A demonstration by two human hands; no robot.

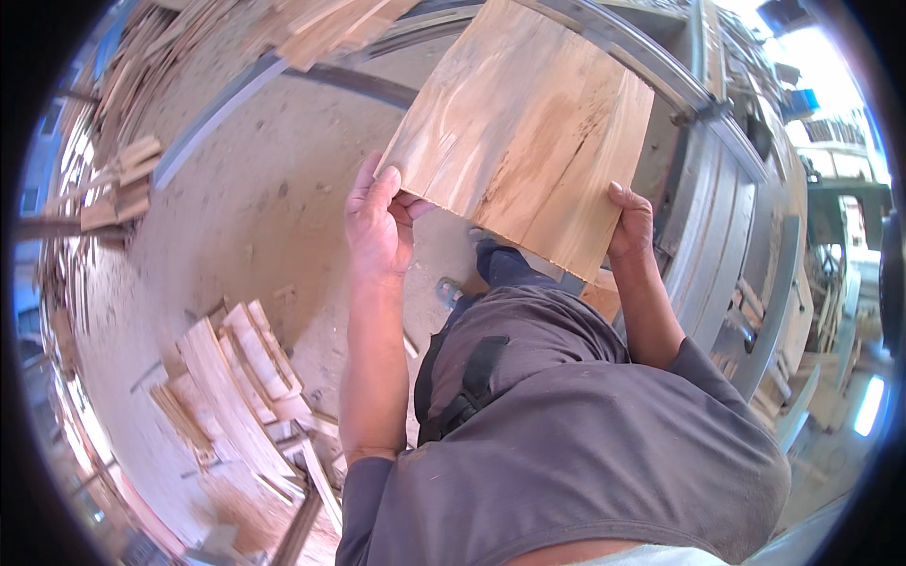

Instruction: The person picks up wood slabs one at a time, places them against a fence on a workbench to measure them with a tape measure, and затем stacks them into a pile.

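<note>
A wide wooden panel (528,132), made of boards joined edge to edge with darker streaks in the grain, is held out in front of my body. My left hand (380,217) grips its near left corner, thumb on top and fingers underneath. On the opposite side my right hand (630,222) clasps the right edge close to the near corner, its thumb over the face and the other fingers hidden below. The panel is tilted, and its far end reaches over a metal machine frame (651,52).
A machine with a long metal bed (708,226) stands on my right. Stacked boards (236,368) lie on the dusty floor (274,170) at lower left. Further wood pieces (123,184) are piled at far left, with more boards (330,24) at the top.
</note>
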